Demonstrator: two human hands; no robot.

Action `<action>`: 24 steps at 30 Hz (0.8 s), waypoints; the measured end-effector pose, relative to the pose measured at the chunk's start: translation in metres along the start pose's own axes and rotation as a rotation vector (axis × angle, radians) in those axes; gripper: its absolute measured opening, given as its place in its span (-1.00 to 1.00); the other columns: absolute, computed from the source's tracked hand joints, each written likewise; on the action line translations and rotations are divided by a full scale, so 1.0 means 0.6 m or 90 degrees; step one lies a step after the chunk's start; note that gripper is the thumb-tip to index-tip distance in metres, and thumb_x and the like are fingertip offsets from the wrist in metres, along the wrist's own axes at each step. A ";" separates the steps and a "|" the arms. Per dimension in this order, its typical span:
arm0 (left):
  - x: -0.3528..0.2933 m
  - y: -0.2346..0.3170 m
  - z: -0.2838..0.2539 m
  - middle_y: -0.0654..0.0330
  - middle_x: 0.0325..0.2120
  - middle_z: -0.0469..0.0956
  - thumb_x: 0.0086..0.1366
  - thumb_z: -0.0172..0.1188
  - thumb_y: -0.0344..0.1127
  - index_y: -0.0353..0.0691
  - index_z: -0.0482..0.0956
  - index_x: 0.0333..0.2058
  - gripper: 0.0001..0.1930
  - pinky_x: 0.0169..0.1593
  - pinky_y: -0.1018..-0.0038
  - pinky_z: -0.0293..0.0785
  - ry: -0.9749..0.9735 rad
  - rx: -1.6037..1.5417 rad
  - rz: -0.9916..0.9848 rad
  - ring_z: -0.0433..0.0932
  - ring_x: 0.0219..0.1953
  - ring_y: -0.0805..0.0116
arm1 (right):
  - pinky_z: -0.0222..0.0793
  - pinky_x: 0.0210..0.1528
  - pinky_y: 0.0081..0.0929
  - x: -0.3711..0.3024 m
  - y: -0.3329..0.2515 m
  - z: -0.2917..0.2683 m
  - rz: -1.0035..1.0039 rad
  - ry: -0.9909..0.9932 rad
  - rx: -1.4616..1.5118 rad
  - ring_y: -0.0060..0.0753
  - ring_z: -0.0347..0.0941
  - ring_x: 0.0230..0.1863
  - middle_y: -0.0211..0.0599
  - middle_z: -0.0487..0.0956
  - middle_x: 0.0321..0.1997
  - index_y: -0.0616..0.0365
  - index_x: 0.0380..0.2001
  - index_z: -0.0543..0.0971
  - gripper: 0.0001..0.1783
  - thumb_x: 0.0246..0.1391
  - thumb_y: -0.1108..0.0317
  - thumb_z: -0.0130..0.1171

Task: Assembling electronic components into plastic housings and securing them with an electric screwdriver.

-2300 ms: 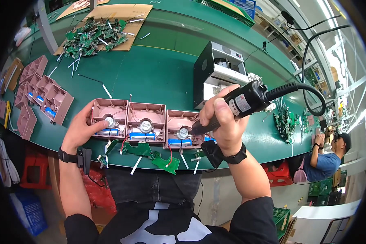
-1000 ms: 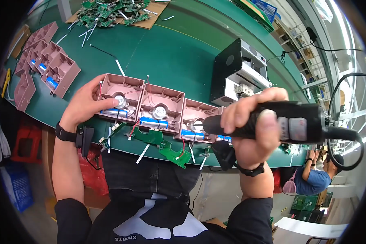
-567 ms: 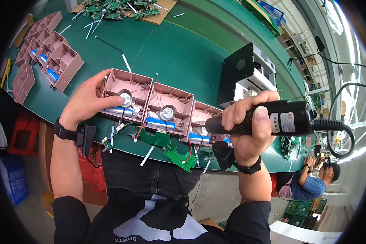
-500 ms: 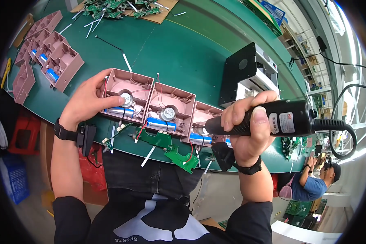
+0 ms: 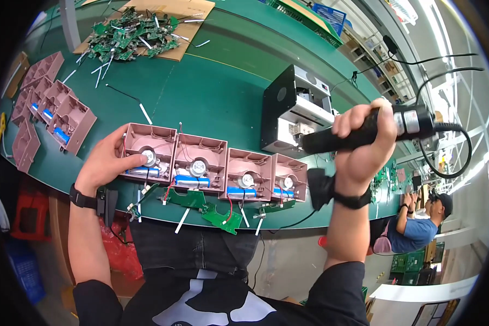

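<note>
My left hand [image 5: 104, 162] grips the leftmost pink plastic housing [image 5: 151, 133] of a row of several, its thumb pressed on a round silver part [image 5: 148, 158] inside. Each housing in the row has a similar disc and a blue cylindrical battery [image 5: 192, 181]. Green circuit boards [image 5: 223, 216] with wires and white strips lie along the row's near side. Raised at the right, my right hand [image 5: 365, 133] is wrapped round a black corded electric screwdriver [image 5: 331, 143]. The screwdriver's front end points left, in front of a black and silver machine [image 5: 288, 108]; its tip is hard to make out.
More pink housings [image 5: 73, 117] stand at the far left. A heap of green boards [image 5: 130, 38] lies on cardboard at the back. The screwdriver's cord [image 5: 464, 146] loops at the right. A co-worker in a blue shirt [image 5: 413, 220] sits further right along the green table [image 5: 223, 106].
My right hand has lifted the screwdriver away from the housings, up and right toward the machine. The left hand keeps its hold on the leftmost housing. The whole view has shifted.
</note>
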State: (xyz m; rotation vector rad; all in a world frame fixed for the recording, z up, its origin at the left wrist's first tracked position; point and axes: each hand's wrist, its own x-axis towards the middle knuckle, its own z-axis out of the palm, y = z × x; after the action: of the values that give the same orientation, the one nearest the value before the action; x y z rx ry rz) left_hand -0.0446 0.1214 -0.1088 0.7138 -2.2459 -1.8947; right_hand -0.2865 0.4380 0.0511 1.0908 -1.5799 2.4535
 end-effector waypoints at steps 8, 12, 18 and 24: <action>0.006 0.001 -0.005 0.18 -0.06 0.67 0.15 0.52 -0.29 -0.37 0.43 0.31 -0.23 0.00 0.49 0.56 -0.001 0.030 0.027 0.61 -0.10 0.48 | 0.40 -0.43 -0.33 0.054 0.044 -0.077 -0.036 0.121 -0.186 -0.36 0.39 -0.58 -0.31 0.44 -0.56 0.16 -0.35 0.44 -0.67 0.37 0.15 0.20; 0.011 -0.022 -0.009 0.18 -0.08 0.67 0.15 0.53 -0.27 -0.35 0.44 0.30 -0.24 -0.01 0.50 0.56 0.031 0.055 0.023 0.61 -0.10 0.49 | 0.38 -0.43 -0.35 0.053 0.052 -0.073 0.047 0.124 -0.178 -0.38 0.37 -0.59 -0.32 0.44 -0.54 0.16 -0.32 0.46 -0.68 0.39 0.12 0.17; 0.014 -0.032 -0.015 0.28 -0.28 0.64 0.12 0.59 -0.14 -0.28 0.44 0.33 -0.17 -0.22 0.49 0.51 0.015 0.044 0.028 0.55 -0.29 0.55 | 0.34 -0.47 -0.37 -0.057 -0.008 0.026 0.056 -0.010 -0.012 -0.43 0.32 -0.62 -0.36 0.43 -0.50 0.11 -0.11 0.46 -0.65 0.44 0.02 0.04; 0.007 -0.004 -0.012 0.36 -0.43 0.57 0.09 0.61 -0.06 -0.22 0.46 0.35 -0.13 -0.37 0.50 0.39 0.030 0.093 -0.002 0.46 -0.42 0.58 | 0.40 -0.47 -0.31 -0.104 0.047 0.129 0.028 -0.152 0.131 -0.37 0.36 -0.62 -0.28 0.46 -0.50 0.12 -0.04 0.41 -0.69 0.44 0.10 0.01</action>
State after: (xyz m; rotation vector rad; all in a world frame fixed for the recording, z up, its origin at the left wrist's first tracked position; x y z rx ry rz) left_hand -0.0448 0.1132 -0.1105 0.7734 -2.3725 -1.7097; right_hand -0.2083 0.3825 0.0124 1.4433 -1.4424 2.6473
